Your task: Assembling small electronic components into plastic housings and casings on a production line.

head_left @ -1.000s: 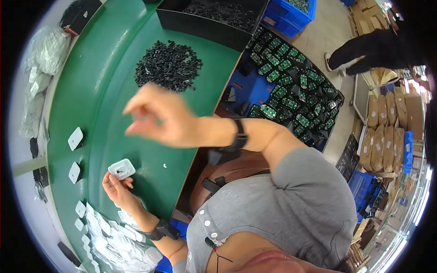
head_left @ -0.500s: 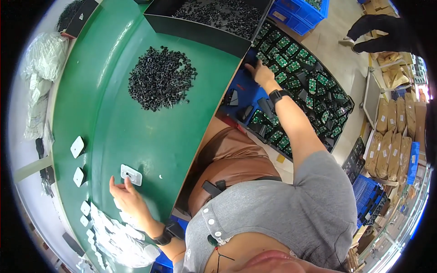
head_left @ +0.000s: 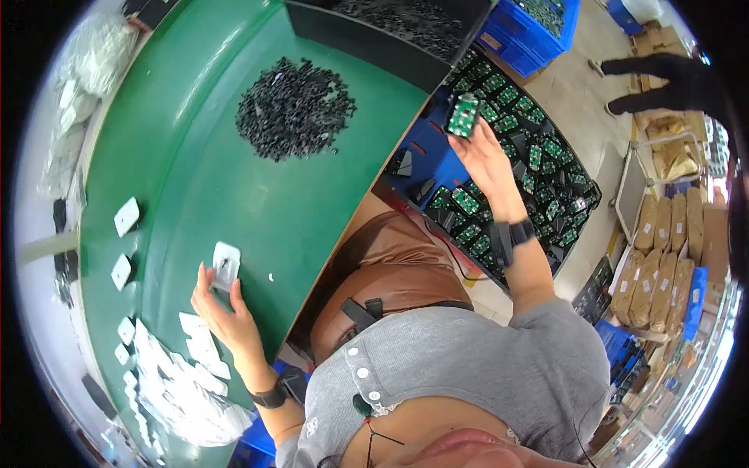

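Observation:
My right hand [head_left: 485,162] holds a green circuit board [head_left: 465,115] with pale round pads, set in a black housing, up above a large tray [head_left: 581,234] of similar boards. Over the green tabletop my left hand [head_left: 228,312] has its thumb and fingers on either side of a white plastic cover [head_left: 226,261]. A small dark part sits in the middle of that cover. Left of this hand lie more white covers, one [head_left: 126,217] farther off and another [head_left: 121,271] nearer. A heap of small black parts [head_left: 295,109] is spread on the table beyond.
A black box [head_left: 374,39] of small dark parts stands at the far table edge. Beside the left forearm lies clear plastic wrapping [head_left: 187,398] with white pieces. Blue crates [head_left: 519,39] stand beyond the board tray. Another person's dark-clothed legs [head_left: 647,82] show at far right.
My right hand has lifted a circuit board from the tray and drawn it nearer. My left hand has closed round the white cover, which now looks tilted. The whole view has shifted slightly.

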Demonstrator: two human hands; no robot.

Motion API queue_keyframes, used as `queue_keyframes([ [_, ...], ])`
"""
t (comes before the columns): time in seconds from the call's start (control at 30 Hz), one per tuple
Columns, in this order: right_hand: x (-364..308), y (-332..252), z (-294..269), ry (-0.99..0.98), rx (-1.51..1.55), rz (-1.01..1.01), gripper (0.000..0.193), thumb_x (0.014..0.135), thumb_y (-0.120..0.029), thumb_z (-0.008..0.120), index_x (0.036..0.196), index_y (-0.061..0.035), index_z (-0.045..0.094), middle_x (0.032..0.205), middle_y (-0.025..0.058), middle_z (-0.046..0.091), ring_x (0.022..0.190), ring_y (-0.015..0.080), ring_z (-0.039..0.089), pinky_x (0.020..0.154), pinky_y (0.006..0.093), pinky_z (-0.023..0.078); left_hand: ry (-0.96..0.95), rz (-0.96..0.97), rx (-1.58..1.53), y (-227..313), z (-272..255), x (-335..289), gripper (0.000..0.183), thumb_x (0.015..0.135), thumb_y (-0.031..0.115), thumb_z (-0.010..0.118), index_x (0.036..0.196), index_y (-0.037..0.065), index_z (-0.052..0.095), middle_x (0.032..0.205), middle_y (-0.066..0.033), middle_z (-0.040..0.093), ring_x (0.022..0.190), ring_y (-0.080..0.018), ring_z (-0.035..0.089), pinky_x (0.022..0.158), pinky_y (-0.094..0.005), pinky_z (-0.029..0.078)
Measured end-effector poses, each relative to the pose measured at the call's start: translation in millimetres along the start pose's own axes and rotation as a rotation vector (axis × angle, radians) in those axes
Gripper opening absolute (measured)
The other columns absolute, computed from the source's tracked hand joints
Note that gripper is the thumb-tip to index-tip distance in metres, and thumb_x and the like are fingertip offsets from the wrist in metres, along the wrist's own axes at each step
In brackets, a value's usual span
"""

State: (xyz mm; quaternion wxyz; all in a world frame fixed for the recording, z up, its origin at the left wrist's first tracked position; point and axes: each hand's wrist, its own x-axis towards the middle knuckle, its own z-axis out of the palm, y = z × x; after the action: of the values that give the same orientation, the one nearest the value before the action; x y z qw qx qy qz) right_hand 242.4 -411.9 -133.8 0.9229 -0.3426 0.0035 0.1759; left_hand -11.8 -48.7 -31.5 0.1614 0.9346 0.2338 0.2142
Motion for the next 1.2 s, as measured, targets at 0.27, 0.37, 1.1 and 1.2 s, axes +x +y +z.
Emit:
queue_keyframes([
  [0.27,-26,32,181,-0.621,-1.119,-0.33,0.04,0.077,-0.003,0.071,0.115,-0.0033,0.06,0.113,0.0086,0.06,0.101,0.0201,0.057,0.086,0.0325,0.047,-0.002,0.138,-0.105,5,12,-15,0.052,0.074,0.001,0.068,0.124,0.007,0.054,0.112,-0.0119,0.06,0.107,-0.0323,0.054,0.092,-0.042,0.041],
  [0.37,-24,68,226,-0.963,-1.307,-0.529,0.04,0.074,-0.003,0.071,0.113,-0.0068,0.062,0.108,0.0102,0.061,0.098,0.025,0.059,0.083,0.0336,0.048,0.048,0.066,-0.318,3,5,-19,0.055,0.074,-0.005,0.065,0.127,0.005,0.051,0.118,-0.0138,0.058,0.109,-0.0323,0.054,0.093,-0.0391,0.042],
  [1.1,-35,144,259,-1.418,-1.596,-0.792,0.041,0.069,-0.002,0.068,0.11,-0.0069,0.064,0.104,0.0101,0.06,0.093,0.0284,0.058,0.076,0.0349,0.051,-0.014,0.189,0.046,-16,-6,-43,0.048,0.078,0.007,0.053,0.125,0.001,0.052,0.132,-0.0101,0.051,0.119,-0.0264,0.051,0.098,-0.0384,0.041],
  [1.2,-30,138,264,-1.422,-1.566,-0.647,0.043,0.069,0.001,0.068,0.11,-0.0073,0.064,0.107,0.011,0.06,0.094,0.0286,0.058,0.078,0.0357,0.05,0.012,0.232,0.147,-6,2,-37,0.051,0.074,0.015,0.06,0.12,-0.005,0.052,0.121,-0.0175,0.054,0.111,-0.0294,0.054,0.092,-0.0374,0.044],
])
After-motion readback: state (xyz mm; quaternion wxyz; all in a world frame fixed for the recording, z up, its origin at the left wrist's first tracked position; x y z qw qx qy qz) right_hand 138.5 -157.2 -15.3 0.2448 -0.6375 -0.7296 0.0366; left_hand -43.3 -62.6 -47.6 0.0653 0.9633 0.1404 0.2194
